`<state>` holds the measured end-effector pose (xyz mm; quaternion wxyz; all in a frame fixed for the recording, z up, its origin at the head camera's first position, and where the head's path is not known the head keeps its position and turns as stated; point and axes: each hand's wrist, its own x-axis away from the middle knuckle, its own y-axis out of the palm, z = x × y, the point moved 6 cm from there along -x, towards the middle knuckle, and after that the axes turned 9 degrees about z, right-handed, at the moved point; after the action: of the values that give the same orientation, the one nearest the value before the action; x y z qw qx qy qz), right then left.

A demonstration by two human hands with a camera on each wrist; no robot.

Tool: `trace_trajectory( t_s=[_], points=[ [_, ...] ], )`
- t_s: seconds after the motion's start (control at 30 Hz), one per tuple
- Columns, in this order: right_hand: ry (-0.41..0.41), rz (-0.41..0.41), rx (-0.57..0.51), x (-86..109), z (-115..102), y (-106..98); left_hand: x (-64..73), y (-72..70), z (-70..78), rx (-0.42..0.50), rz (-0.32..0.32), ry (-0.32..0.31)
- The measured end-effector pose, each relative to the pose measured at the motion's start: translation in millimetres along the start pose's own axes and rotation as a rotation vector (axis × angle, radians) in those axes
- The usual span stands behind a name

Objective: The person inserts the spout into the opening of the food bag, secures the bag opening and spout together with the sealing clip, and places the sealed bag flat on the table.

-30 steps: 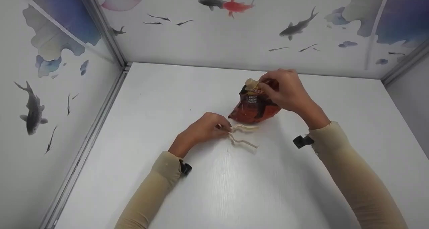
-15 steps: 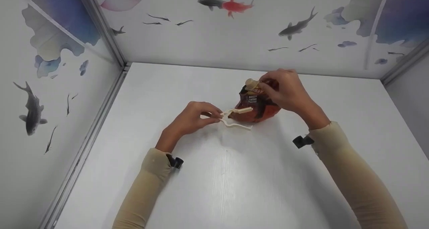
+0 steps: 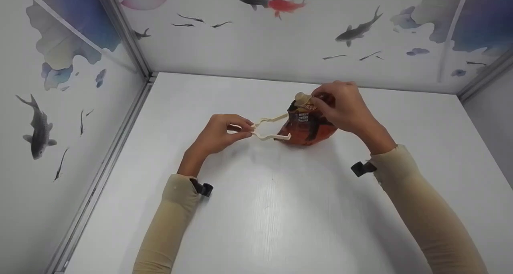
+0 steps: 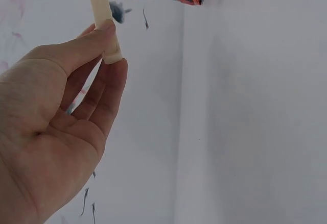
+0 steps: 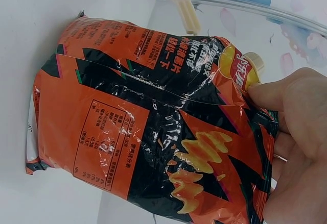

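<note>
My left hand [image 3: 218, 133] pinches the hinged end of a cream plastic bag clip [image 3: 266, 137] between thumb and fingers. The clip's two wavy arms spread apart and point right; one tip has a small hook. Opposite them, my right hand [image 3: 342, 105] grips the top edge of a red-orange and black crisp bag [image 5: 97, 127], which stands tilted on the table. A cream spout cap [image 3: 301, 98] sticks out at the bag's top, beside my right thumb. In the right wrist view one clip arm [image 5: 186, 15] ends by the bag's edge; I cannot tell whether they touch.
A white tabletop [image 3: 264, 210] lies under both hands. White panels with painted fish rise behind it, forming the back wall [image 3: 224, 49], and on the left as the side wall [image 3: 52, 201]. A metal rail [image 3: 112, 157] runs along the left edge.
My left hand has lifted the clip from the table and moved it up and left, with its arms spread wider and turned towards the bag. The right hand and the bag have hardly moved.
</note>
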<state>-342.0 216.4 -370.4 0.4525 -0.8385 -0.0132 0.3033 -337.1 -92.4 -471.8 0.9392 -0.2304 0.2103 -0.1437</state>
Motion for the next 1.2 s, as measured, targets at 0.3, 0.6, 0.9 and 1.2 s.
trace_trajectory(
  t_s=[0.3, 0.6, 0.9, 1.2],
  points=[
    [-0.012, 0.012, -0.004, 0.4, -0.8, 0.1, -1.2, 0.0, -5.2, -0.014, 0.035, -0.017],
    [0.006, -0.005, -0.019, 0.0, -0.2, 4.0, -2.3, 10.2, 1.2, -0.022, 0.073, -0.013],
    [-0.009, 0.000, -0.019, -1.3, -0.8, 2.0, -8.9, 26.5, 12.8, -0.028, 0.113, 0.038],
    [-0.037, 0.022, -0.032, -2.6, -1.3, -0.9, -11.6, 32.4, 15.1, -0.047, 0.151, 0.038]
  ],
)
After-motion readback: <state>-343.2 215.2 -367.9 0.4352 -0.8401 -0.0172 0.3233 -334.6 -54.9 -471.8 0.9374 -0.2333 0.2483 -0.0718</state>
